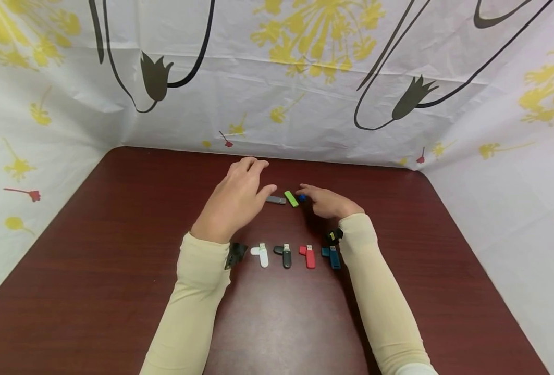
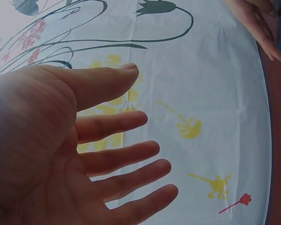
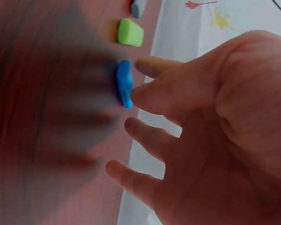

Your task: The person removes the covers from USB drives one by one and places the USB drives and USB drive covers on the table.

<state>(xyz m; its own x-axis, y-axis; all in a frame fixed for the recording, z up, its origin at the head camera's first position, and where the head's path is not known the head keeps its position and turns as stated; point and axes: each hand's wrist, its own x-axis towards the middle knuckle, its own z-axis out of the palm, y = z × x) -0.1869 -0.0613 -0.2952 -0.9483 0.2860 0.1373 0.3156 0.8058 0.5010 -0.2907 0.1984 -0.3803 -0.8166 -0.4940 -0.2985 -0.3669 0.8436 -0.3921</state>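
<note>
My right hand (image 1: 327,202) reaches over a small blue object (image 3: 125,84), likely a USB flash drive, on the dark red-brown table. Thumb and index fingertip are close beside it, the other fingers spread; whether they touch it I cannot tell. To its left lie a lime green USB flash drive (image 1: 291,199) and a grey USB flash drive (image 1: 276,200). My left hand (image 1: 236,197) hovers left of the grey drive, holding nothing. In the left wrist view its fingers (image 2: 126,150) are spread and relaxed.
Nearer me, a row of flash drives with plugs showing lies between the forearms: white (image 1: 263,257), black (image 1: 286,258), red (image 1: 310,258) and dark teal (image 1: 334,258). A white patterned sheet (image 1: 277,104) borders the table's back and sides.
</note>
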